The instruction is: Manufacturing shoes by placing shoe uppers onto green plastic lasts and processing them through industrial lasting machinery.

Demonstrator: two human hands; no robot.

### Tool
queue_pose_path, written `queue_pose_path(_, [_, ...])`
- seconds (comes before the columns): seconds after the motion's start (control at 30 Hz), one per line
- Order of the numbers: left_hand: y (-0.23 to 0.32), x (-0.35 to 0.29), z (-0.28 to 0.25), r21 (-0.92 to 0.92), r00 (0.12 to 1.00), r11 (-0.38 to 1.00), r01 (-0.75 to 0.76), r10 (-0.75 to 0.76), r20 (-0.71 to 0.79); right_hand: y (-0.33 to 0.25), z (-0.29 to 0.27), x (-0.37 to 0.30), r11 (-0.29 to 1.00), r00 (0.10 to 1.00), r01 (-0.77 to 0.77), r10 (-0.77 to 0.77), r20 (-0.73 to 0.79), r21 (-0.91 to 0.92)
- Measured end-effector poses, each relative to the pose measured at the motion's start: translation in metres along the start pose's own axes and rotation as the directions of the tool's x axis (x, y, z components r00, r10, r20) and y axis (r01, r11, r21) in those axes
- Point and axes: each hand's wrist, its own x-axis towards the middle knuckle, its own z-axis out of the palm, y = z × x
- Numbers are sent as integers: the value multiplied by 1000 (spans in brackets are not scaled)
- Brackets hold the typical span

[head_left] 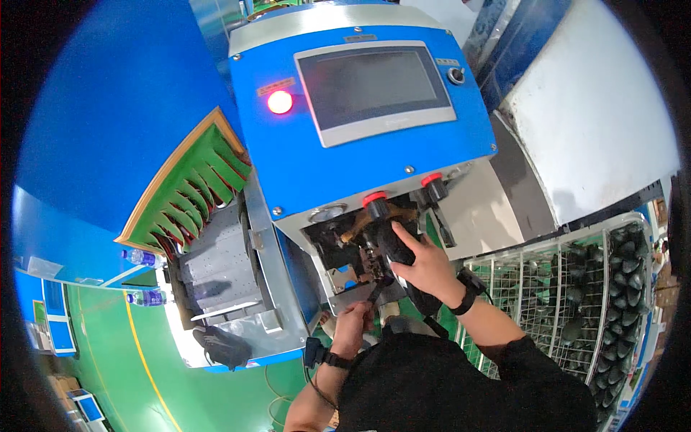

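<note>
My right hand (427, 269) is wrapped over a black shoe (395, 246), thumb and fingers pressing on its top and side. The shoe sits at the front opening of a blue machine (374, 162), below two black knobs with red collars (375, 205). Just left of the shoe, my left hand (352, 321) is closed round a narrow dark piece (377, 289) that reaches up toward the metal parts (371, 265) in the opening. Whether that piece belongs to the shoe or is a separate tool, I cannot tell. Both wrists wear dark bands.
Above the opening are a dark touchscreen (374, 90) and a lit red lamp (280, 102). At left, a conveyor (222, 259) runs under green curtain strips (193, 201), with two bottles (146, 297) beside it. A white wire rack (554, 302) of black shoes stands at right.
</note>
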Motion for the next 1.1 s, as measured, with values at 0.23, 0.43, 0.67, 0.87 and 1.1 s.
queue_pose_path(0.23, [5, 24, -22, -175, 992, 984, 25, -3, 127, -21, 27, 35, 989, 998, -39, 33, -48, -140])
queue_pose_path(0.43, [2, 25, -42, -84, 993, 996, 17, -7, 119, -13, 57, 20, 962, 944, 31, -118, -308, -272])
queue_pose_path(0.67, [26, -8, -36, 188, 986, 972, 143, -156, 58, -30, 49, -7, 998, 947, -37, 21, -321, -46])
queue_pose_path(0.87, [31, -19, -27, 654, 942, 729, -205, -36, 335, -23, 67, -89, 996, 897, 62, -85, -435, -67])
queue_pose_path(1.1, [1, -27, -13, 283, 763, 847, 450, -530, 371, -22, 8, -174, 937, 844, 307, -187, 503, -167])
